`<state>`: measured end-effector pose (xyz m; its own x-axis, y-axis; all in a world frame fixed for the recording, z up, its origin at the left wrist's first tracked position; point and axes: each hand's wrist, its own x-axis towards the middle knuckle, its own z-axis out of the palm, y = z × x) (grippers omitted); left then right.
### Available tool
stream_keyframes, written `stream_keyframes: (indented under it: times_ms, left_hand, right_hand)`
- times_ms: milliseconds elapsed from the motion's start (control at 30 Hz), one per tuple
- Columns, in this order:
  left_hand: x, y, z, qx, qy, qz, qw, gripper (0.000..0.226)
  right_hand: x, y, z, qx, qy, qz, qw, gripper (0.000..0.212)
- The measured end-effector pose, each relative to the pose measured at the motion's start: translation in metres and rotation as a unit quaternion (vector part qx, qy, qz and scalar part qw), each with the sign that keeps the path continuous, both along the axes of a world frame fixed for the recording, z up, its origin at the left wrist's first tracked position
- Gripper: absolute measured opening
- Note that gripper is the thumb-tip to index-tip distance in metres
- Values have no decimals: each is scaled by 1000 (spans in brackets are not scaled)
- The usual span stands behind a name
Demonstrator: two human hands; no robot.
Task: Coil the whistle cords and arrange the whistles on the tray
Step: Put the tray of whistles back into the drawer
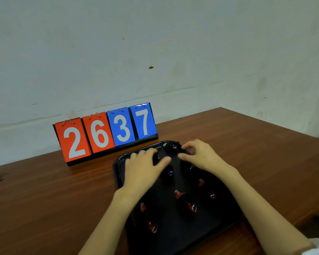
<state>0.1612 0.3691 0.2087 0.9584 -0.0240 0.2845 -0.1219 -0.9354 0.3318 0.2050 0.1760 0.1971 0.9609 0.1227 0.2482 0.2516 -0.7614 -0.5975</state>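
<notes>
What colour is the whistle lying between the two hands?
Blue; the whistle shows on the black tray in the head view.

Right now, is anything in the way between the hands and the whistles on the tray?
Nothing visible. Both hands, left hand and right hand, are already over the far end of the black tray, right at the dark whistle and cord bundle. The red whistles lie nearer, uncovered.
</notes>
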Motion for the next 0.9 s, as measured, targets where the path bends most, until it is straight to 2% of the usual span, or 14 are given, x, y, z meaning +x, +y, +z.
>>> stream_keyframes:
  times_ms: [67,100,167,300,467,600,700,800,900]
  left_hand:
    - [-5,25,11,-76,-7,31,997,35]
    - [-7,41,13,-86,15,50,995,24]
    - [-11,71,13,-92,84,92,988,19]
    - [-20,95,3,-257,206,130,935,33]
    - [-29,93,5,-385,241,106,884,49]
    - [-32,90,2,-408,276,74,867,33]
    - [-34,87,-3,-404,264,63,873,23]
    - [-40,82,-4,-420,263,37,868,26]
    - [-51,74,2,-435,265,-1,861,41]
  right_hand:
    - [3,-11,5,20,-7,-53,998,33]
    - [4,-16,7,5,2,-67,998,32]
    - [5,-26,10,-42,48,-70,996,33]
    - [-2,-31,11,-81,110,-50,989,27]
    - [-8,-23,7,-69,134,-57,987,19]
    - [-14,-14,4,-58,126,-85,987,17]
    - [-23,-6,2,-41,120,-118,985,18]
    - [-40,-10,4,-35,121,-144,981,20]
    - [-68,-26,14,-31,119,-162,979,21]
